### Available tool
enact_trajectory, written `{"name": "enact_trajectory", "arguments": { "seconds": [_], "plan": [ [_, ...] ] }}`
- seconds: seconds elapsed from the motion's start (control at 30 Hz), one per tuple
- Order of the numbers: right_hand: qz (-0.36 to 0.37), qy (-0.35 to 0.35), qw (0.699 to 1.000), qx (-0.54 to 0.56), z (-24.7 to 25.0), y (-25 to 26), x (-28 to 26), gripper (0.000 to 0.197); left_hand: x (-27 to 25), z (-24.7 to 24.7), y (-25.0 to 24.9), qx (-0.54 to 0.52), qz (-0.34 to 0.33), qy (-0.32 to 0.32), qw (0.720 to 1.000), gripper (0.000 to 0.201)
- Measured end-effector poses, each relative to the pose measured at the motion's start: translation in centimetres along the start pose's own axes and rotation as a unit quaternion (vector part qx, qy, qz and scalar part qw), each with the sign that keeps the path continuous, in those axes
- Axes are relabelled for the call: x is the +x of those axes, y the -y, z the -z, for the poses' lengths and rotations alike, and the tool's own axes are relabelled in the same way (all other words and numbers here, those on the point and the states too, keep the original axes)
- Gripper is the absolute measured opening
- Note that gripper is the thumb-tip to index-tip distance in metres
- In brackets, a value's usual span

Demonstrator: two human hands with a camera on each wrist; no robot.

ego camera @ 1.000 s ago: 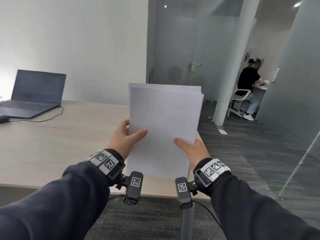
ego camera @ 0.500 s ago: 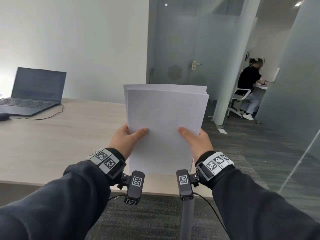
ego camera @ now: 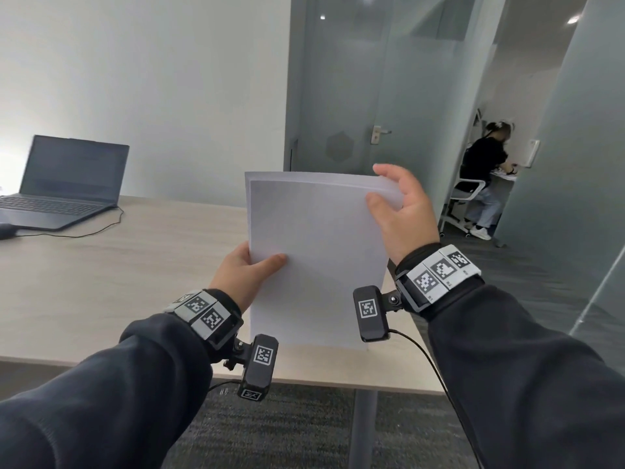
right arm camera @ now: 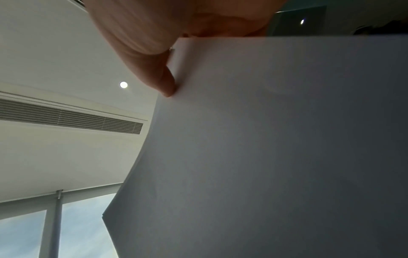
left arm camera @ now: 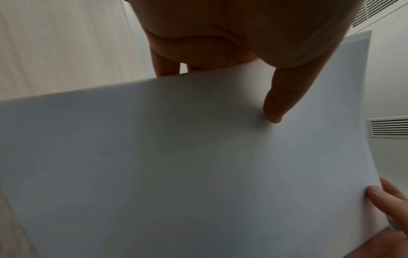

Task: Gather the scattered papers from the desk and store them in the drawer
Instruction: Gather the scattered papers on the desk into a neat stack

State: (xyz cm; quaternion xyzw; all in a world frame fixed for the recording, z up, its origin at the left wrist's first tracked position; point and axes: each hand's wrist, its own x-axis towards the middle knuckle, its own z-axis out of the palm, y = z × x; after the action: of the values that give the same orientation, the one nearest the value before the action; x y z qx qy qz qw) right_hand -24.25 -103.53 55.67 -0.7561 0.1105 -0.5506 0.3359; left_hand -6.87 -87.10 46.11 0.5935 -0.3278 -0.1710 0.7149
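A stack of white papers stands upright above the right end of the wooden desk, its lower edge near the desktop. My left hand pinches the stack's left edge, thumb on the front sheet. My right hand holds the top right corner, thumb in front and fingers behind. In the left wrist view the papers fill the frame under my thumb. The right wrist view shows the papers from below, with my thumb on their edge. No drawer is in view.
An open laptop with a cable sits at the desk's far left. A frosted glass door and partitions stand behind. A person sits on a chair in the room at the right. Grey carpet lies below the desk edge.
My right hand has slid from the lower right side of the stack up to its top right corner. The left hand keeps its hold, and the stack stands straighter.
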Motion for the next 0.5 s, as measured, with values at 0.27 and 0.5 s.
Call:
{"name": "enact_trajectory", "arguments": {
  "seconds": [0.27,0.5],
  "plan": [
    [-0.025,-0.022,0.999,0.001,-0.19,-0.8,-0.63,0.029,-0.26,0.05,0.0,0.001,-0.002,0.003,1.0,0.039],
    [-0.033,-0.025,0.999,0.003,-0.09,-0.71,-0.64,0.026,-0.11,0.34,0.3,0.008,-0.005,0.003,1.0,0.041]
  ]
}}
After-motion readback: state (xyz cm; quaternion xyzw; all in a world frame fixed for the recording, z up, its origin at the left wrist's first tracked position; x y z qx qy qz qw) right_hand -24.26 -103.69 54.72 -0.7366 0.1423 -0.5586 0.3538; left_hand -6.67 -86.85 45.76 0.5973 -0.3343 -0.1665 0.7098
